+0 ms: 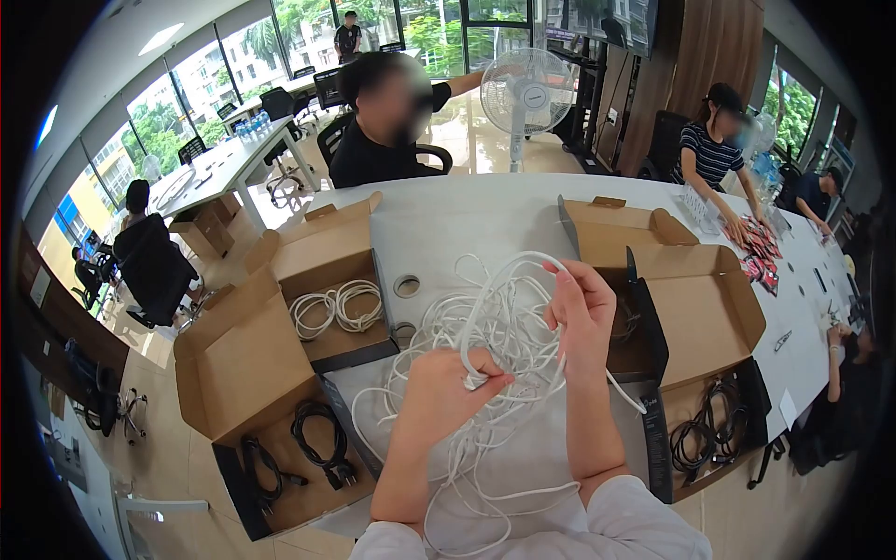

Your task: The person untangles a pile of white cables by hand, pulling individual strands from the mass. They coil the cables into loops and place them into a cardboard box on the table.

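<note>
A white cable (504,266) arcs between my two hands above the table. My left hand (448,392) is closed on it, thumb and fingers pinching the strands. Higher and to the right, my right hand (581,313) also grips the cable, fingers bent round it. One loose cable end (640,408) sticks out to the right of my right wrist. Beneath and behind both hands lies a tangled heap of white cables (434,322), some strands hanging toward my lap.
Open cardboard boxes flank the heap: one with coiled white cables (338,310), others with black cables (322,443) and more black cables (709,431). A tape roll (406,286) lies near the heap. Beyond the table, a person sits by a fan (527,93); another handles red packets (758,245).
</note>
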`<action>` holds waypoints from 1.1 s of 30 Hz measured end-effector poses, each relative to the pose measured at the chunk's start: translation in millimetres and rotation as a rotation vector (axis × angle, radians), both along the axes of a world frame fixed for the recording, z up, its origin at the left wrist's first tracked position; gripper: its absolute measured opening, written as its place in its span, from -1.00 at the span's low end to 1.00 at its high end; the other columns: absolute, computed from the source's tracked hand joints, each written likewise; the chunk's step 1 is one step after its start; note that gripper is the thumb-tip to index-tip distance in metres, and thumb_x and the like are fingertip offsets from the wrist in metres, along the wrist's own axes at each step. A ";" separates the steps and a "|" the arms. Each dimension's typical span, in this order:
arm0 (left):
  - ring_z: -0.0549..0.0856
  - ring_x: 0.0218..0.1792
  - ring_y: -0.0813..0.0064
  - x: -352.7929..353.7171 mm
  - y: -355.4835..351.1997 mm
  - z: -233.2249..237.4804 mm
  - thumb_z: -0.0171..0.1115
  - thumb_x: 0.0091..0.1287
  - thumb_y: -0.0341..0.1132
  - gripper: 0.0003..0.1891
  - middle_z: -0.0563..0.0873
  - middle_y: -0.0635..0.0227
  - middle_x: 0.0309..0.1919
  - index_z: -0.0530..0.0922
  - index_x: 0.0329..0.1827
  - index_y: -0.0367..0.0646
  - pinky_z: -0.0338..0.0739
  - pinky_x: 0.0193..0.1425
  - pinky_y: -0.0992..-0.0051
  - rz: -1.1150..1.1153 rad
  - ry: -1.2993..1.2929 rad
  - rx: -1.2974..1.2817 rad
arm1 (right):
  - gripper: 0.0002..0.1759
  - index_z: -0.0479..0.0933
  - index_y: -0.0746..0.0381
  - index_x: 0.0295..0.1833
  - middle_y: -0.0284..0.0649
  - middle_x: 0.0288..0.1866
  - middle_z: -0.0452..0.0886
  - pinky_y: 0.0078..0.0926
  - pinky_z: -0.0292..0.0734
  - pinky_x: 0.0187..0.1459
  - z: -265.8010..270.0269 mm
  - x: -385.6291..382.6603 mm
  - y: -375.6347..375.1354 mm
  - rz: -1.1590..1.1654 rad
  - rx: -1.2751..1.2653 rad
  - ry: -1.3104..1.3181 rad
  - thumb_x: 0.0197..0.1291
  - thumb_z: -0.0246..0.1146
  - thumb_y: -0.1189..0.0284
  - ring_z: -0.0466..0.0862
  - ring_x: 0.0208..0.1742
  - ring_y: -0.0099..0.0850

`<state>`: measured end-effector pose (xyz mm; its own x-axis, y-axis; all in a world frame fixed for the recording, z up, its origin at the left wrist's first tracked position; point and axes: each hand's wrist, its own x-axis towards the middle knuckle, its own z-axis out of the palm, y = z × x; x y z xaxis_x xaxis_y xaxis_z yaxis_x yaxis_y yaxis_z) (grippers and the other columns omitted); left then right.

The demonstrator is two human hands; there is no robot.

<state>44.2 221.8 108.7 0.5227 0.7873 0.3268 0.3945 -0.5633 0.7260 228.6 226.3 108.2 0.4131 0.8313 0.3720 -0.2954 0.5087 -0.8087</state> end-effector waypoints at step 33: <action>0.57 -0.18 0.55 5.9 37.1 -29.6 -0.09 0.53 -0.13 -0.66 0.62 0.27 -0.14 0.51 -0.09 -0.24 0.45 -0.01 0.50 0.105 -0.961 -0.119 | -0.72 0.44 0.36 -0.03 -0.44 -0.56 0.30 -0.69 0.20 -0.47 -10.7 -2.1 11.3 -0.424 0.432 -0.092 0.45 0.01 0.34 0.22 -0.55 -0.69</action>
<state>50.1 258.9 79.1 0.0000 0.8700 0.4931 -0.3517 -0.4616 0.8144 226.5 237.6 97.5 0.6255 0.3670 0.6885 0.0659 0.8544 -0.5154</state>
